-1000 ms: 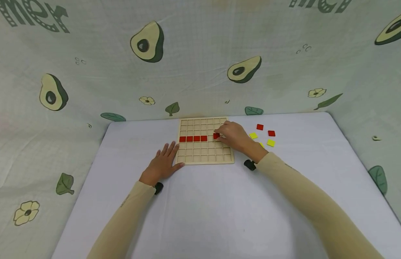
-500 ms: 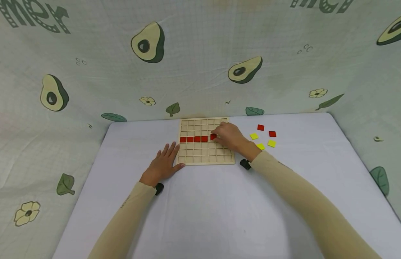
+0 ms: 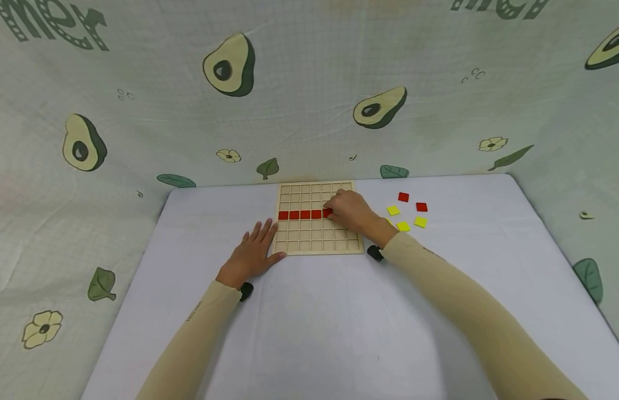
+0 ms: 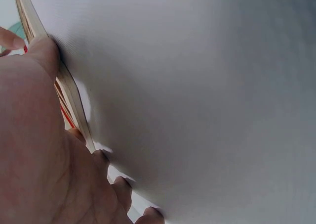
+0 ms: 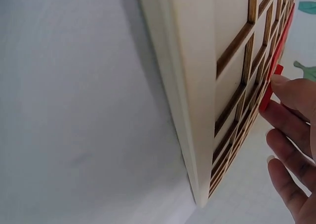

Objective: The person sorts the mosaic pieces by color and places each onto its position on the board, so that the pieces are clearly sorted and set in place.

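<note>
A pale wooden grid board [image 3: 311,244] lies at the far side of the table. Several red square tiles [image 3: 300,214] sit side by side in one row of its cells, starting from the left edge. My right hand [image 3: 350,211] is over the board and pinches another red tile [image 5: 268,91] between thumb and index finger, at the right end of that row. In the right wrist view this tile stands tilted at the grid. My left hand [image 3: 250,251] lies with fingers spread at the board's left edge, the thumb at its near left corner.
To the right of the board, two loose red tiles [image 3: 403,197] and several yellow tiles [image 3: 421,222] lie on the white table [image 3: 309,322]. A cloth backdrop [image 3: 299,78] printed with avocados rises behind the table and at its sides.
My right hand has moved left across the board with the red tile, bringing it up to the end of the red row. My left hand has stayed in place.
</note>
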Tool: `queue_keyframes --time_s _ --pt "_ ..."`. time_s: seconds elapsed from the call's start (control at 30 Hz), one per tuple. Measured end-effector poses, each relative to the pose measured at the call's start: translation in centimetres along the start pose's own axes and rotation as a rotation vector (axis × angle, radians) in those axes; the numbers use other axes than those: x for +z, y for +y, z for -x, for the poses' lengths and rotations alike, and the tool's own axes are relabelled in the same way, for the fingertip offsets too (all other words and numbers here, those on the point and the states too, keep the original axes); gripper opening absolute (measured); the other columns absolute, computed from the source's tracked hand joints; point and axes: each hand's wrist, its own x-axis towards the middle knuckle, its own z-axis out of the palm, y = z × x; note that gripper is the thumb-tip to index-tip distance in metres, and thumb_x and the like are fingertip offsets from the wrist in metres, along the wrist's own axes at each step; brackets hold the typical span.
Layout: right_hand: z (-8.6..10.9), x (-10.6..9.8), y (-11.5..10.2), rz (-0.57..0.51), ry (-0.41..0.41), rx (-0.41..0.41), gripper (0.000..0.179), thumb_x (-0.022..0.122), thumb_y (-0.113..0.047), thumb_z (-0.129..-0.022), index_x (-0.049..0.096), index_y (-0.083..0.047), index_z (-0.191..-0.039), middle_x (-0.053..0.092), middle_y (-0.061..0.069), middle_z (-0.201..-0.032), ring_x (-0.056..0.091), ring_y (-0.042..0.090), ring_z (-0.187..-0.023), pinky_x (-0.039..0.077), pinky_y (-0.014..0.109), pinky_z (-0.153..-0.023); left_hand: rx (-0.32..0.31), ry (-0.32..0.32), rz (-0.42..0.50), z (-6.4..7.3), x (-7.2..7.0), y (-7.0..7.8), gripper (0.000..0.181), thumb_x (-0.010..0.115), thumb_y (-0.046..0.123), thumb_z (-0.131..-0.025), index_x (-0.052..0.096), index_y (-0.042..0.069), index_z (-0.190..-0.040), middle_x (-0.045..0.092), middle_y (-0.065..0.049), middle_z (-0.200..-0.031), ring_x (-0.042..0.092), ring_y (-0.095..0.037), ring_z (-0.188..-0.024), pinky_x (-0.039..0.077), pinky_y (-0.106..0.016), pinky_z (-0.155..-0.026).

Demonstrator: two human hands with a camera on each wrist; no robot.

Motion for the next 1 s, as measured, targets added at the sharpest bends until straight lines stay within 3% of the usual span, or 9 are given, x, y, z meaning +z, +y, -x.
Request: queue_keyframes --time_s 1.0 --pt "-0.24 0.75 -0.19 -0.007 0.031 0.010 0.019 0.080 -0.010 -0.095 0.081 -0.007 -0.113 0.081 0.007 -0.106 0.067 0.027 -0.098 0.055 0.042 -0.090 0.006 0.007 -0.006 -0.08 0.13 -0.12 0.089 0.058 0.051 -0.106 0.013 0.008 -0.170 0.006 -0.016 -0.178 0.006 -0.043 -0.163 0.014 -0.062 -0.129"
